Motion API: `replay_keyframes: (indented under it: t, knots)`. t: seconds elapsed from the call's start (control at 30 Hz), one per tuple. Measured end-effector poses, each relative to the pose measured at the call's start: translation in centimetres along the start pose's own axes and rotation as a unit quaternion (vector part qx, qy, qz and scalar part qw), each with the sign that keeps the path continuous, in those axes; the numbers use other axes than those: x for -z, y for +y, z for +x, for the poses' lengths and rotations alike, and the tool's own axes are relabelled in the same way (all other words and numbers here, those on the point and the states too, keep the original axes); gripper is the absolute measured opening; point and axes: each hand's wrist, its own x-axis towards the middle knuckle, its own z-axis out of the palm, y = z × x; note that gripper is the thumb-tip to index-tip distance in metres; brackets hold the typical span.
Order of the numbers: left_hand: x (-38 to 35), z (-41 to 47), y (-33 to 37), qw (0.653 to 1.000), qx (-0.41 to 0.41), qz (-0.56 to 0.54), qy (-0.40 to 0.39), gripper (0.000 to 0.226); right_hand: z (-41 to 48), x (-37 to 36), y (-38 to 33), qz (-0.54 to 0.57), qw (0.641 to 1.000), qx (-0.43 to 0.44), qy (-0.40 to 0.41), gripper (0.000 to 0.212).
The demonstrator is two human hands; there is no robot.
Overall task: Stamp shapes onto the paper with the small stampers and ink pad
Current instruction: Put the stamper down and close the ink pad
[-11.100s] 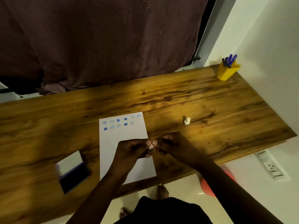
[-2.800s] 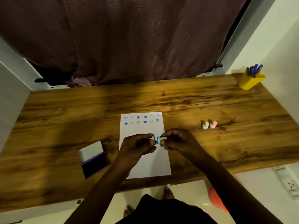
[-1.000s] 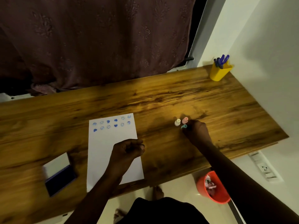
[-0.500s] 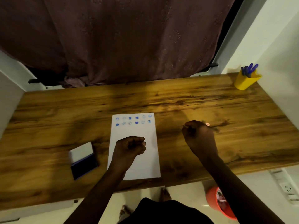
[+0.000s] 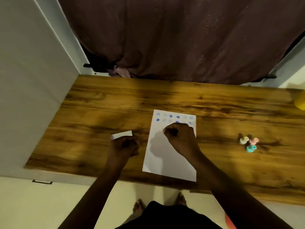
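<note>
Views: one, on my head.
Facing: forward and steeply down over the desk.
Range: arm's reach; my hands sit mid-frame.

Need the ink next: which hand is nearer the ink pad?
Left. The left hand is on the ink pad, covering most of it. The right hand is closed over the paper, right of the pad.

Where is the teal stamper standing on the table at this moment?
In the head view, the teal stamper stands on the right side of the wooden table, just in front of the cream stamper and pink stamper, right of the paper.
</note>
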Motion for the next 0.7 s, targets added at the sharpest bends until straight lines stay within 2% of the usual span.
replay_keyframes:
  t: [0.17,0.27,0.33,0.47,0.57,0.7]
  knots:
    - [4.4,1.3,-1.1,0.996,-0.009,0.062,0.066,0.017,1.2,-4.3,-1.9,-0.004,0.997,0.015,-0.074,0.022]
    - [6.7,1.6,-1.9,0.991,-0.033,0.099,0.086,0.025,1.8,-6.6,-2.8,-0.007,0.993,0.012,-0.113,0.023]
    - [8.0,2.0,-2.6,0.985,-0.042,0.142,0.091,0.017,2.2,-8.2,-3.3,-0.002,0.99,0.006,-0.14,0.021]
    - [9.8,2.8,-3.9,0.974,-0.019,0.186,0.125,0.02,2.8,-10.9,-4.2,-0.012,0.986,0.0,-0.169,0.016]
    - [10.2,3.6,-4.4,0.969,-0.024,0.222,0.104,0.032,3.3,-12.4,-4.6,-0.028,0.986,-0.003,-0.166,0.013]
    - [10.1,4.7,-4.3,0.96,-0.033,0.269,0.067,0.027,3.9,-13.4,-4.9,-0.048,0.988,-0.007,-0.15,0.015]
